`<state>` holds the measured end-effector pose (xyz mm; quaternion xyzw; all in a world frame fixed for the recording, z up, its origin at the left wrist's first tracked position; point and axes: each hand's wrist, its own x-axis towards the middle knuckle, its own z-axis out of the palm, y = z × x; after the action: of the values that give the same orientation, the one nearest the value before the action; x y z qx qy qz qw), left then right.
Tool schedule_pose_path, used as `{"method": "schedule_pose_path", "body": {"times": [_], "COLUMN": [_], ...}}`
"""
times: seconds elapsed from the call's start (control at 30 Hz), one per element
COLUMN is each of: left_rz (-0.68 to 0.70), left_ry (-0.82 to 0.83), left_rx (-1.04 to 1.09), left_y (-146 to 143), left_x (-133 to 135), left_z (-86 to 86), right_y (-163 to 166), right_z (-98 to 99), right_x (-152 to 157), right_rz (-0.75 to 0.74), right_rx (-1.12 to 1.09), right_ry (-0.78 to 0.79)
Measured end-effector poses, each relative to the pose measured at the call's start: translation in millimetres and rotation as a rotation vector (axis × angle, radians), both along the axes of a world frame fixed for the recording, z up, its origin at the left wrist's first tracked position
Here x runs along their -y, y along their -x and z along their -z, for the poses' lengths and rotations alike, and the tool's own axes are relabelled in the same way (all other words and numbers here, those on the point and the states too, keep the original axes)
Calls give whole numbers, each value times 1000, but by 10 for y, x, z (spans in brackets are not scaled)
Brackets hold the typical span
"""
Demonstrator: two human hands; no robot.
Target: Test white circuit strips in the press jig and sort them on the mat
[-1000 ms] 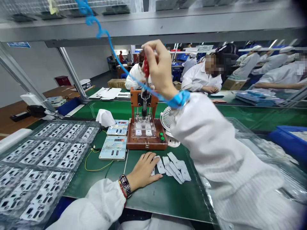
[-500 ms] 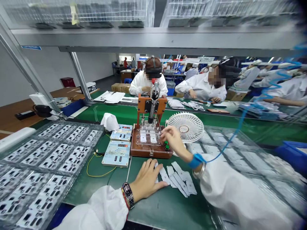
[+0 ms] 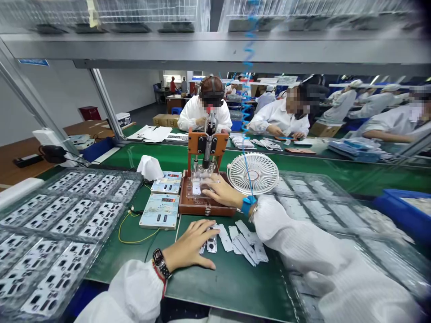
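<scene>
My left hand point(image 3: 190, 246) lies on the green mat point(image 3: 232, 278), fingers spread over small white circuit strips point(image 3: 240, 240) fanned out beside it. It touches the leftmost strip point(image 3: 211, 244). My right hand point(image 3: 222, 192) rests on the clear plate of the brown press fixture point(image 3: 202, 197), fingers reaching onto the white pieces seated there. Whether it grips a piece is hidden. A blue wrist strap point(image 3: 248, 204) with a coiled cord rises from my right wrist.
Two small meters point(image 3: 160, 210) stand left of the fixture, a white desk fan point(image 3: 253, 174) right of it. Clear trays of boards point(image 3: 60, 224) fill the left side, more trays point(image 3: 313, 202) the right. A blue bin point(image 3: 404, 206) sits far right. People in white coats work across the bench.
My right hand let go of the red press handle, came down past the green buttons, and now lies on the fixture plate. My left hand shifted slightly left over the strips.
</scene>
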<state>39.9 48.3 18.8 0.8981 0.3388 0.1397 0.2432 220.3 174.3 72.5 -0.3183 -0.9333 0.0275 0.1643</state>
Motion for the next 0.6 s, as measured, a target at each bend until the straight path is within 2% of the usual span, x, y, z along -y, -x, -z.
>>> {"method": "schedule_pose_path", "body": {"times": [0.23, 0.4, 0.6], "left_rz": [-22, -13, -23], "left_ry": [-85, -195, -282], "left_rx": [-25, -38, -78], "left_y": [1, -3, 38], "left_x": [-14, -43, -37], "left_z": [72, 165, 258], "right_y": [164, 156, 156], "right_z": [-164, -256, -268], "right_x": [23, 79, 58], "right_rz": [-29, -60, -106], "right_rx": [159, 215, 233], "right_ry": [107, 85, 25]}}
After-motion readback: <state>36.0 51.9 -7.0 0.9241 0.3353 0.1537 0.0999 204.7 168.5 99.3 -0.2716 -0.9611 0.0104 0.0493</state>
